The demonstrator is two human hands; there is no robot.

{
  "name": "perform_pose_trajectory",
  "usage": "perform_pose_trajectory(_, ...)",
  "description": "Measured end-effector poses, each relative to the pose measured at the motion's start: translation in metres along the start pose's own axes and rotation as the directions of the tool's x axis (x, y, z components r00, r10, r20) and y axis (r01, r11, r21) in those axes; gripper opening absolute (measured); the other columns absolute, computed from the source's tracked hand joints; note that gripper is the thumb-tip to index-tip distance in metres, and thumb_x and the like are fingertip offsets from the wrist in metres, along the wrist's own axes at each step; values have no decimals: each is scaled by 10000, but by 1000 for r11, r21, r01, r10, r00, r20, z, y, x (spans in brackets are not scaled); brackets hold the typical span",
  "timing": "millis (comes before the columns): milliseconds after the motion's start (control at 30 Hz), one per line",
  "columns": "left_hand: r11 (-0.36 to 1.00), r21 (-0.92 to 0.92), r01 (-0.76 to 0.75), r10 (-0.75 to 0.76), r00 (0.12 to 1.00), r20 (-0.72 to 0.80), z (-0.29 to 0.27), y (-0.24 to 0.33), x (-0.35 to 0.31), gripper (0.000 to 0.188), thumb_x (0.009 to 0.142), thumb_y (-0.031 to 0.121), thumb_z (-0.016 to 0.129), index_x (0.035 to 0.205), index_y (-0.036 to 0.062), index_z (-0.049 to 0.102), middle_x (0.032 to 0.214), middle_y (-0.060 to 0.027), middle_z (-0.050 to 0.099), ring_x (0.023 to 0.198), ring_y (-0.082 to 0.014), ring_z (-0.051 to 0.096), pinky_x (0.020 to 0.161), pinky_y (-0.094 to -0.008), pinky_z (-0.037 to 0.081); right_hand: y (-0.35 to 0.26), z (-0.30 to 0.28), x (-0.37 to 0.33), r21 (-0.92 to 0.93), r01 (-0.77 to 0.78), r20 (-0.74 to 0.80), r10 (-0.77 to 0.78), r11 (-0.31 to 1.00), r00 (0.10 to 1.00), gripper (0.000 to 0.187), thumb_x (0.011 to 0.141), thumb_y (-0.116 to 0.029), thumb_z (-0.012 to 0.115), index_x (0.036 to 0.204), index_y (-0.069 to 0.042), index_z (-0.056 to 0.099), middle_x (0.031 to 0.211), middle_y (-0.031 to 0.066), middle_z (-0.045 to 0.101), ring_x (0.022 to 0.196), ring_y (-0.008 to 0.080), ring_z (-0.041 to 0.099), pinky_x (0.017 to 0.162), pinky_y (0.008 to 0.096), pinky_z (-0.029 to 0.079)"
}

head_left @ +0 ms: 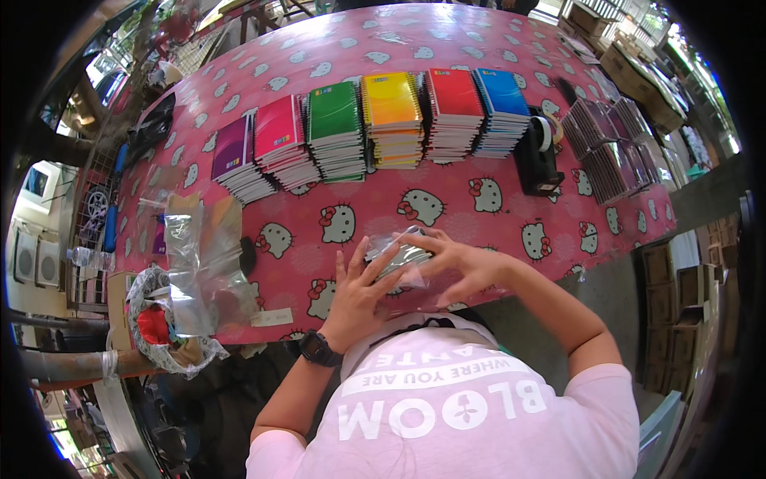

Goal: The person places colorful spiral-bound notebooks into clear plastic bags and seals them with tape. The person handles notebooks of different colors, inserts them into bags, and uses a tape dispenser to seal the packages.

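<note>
A small packet in shiny clear plastic point(408, 255) lies near the front edge of the pink table, between my hands. My left hand point(359, 297) reaches over its left side, fingers spread and some fingertips touching the plastic. From the right, my right hand point(463, 270) stretches its bent fingers onto the packet's far side, its thumb held apart lower down. Glare and my fingers hide what is inside. Beyond stand stacks of spiral notebooks: purple point(232, 148), pink point(278, 128), green point(334, 111), yellow point(391, 99), red point(455, 93) and blue point(502, 91).
A black tape dispenser point(539, 164) stands right of the blue stack. Wrapped dark bundles point(610, 168) are piled at the right edge. Clear plastic bags point(199, 263) lie at left, above a lined bin point(179, 351). Cardboard boxes point(674, 303) stand at right below the table.
</note>
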State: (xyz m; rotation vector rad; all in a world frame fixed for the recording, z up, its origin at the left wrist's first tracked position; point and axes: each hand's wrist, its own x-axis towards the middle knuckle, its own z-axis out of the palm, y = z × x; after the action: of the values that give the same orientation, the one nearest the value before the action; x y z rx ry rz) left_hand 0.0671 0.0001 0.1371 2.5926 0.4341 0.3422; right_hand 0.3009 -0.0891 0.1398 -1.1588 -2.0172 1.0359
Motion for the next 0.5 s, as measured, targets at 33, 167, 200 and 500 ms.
perform_pose_trajectory(33,1000,13,1,-1,1000,7,1,1,-2,722,584,12,615,1264,241,527,1433,2,344,1341,-369,206,1043,-625,134,5,-1,-2,207,-24,-197,65,978,978,500,685,-262,710,1161,-151,603,1422,108,309,1320,327,230,1036,475,262)
perform_pose_trajectory(167,1000,1,-14,14,1000,-6,5,-5,-5,734,586,6,613,1270,253,517,1434,-4,335,1312,-355,266,1039,-587,212,35,-37,-24,576,89,-768,501,813,399,252,869,-225,589,1047,-55,643,1125,37,594,1028,123,527,886,276,399)
perform_pose_trajectory(200,1000,-19,-18,18,1000,-15,7,-7,-5,747,582,2,614,1275,261,509,1436,-1,329,1312,-343,269,1040,-572,227,50,-55,-43,366,-27,-896,360,930,262,225,897,-232,574,1011,-58,659,973,13,642,878,104,562,802,244,427)
perform_pose_trajectory(500,994,-24,-109,107,992,-60,8,-8,1,691,615,3,577,1267,223,519,1419,-39,353,1229,-361,348,994,-538,294,157,-146,-183,476,-647,-825,558,595,-93,249,800,-287,665,851,-46,700,849,108,666,779,164,632,739,317,476)
